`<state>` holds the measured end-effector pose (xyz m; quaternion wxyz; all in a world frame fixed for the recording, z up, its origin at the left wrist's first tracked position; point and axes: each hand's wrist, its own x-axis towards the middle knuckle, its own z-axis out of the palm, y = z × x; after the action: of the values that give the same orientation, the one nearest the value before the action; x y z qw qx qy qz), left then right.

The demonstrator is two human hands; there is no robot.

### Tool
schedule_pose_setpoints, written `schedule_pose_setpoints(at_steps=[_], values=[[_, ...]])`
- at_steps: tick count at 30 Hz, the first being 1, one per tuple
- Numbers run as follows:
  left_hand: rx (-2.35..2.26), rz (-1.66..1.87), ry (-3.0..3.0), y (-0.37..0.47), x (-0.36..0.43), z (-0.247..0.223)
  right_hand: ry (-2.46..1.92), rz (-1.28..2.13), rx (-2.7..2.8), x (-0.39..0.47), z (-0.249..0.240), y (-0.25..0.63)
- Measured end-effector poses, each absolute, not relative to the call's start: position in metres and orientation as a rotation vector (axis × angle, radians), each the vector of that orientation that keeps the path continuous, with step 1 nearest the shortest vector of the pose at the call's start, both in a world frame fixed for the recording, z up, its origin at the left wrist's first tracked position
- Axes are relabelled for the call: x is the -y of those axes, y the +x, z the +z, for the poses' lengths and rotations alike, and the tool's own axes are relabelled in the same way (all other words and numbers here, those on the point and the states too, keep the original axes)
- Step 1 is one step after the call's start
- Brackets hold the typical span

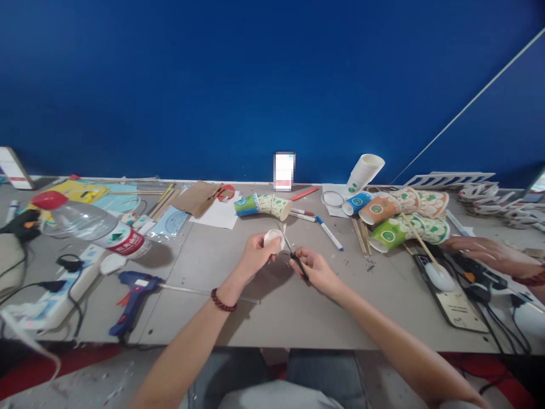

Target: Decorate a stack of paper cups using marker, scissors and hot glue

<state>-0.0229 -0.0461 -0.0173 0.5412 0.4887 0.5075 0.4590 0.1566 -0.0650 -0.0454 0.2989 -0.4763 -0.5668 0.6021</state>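
Observation:
Between the fingers of my left hand is a small round white paper piece, held just above the table. My right hand grips the dark handles of a pair of scissors. The blades point up and away from me, right beside the edge of the white piece; whether they touch it I cannot tell. Beyond my hands lies a curved tube of joined paper cups in blue and green. A blue-and-white marker rests behind my right hand.
A blue glue gun with a long glue stick lies left, near a plastic bottle and a power strip. More paper cups and a stack of cups stand right. Another person's hand is at far right, near a phone.

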Motion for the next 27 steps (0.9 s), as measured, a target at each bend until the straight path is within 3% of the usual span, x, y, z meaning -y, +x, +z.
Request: schedule_pose_setpoints(at_steps=[27], values=[[-1.186, 1.142, 1.169, -0.036, 0.037, -0.024, -1.333, 1.593, 1.520, 0.065, -0.041, 0.156]])
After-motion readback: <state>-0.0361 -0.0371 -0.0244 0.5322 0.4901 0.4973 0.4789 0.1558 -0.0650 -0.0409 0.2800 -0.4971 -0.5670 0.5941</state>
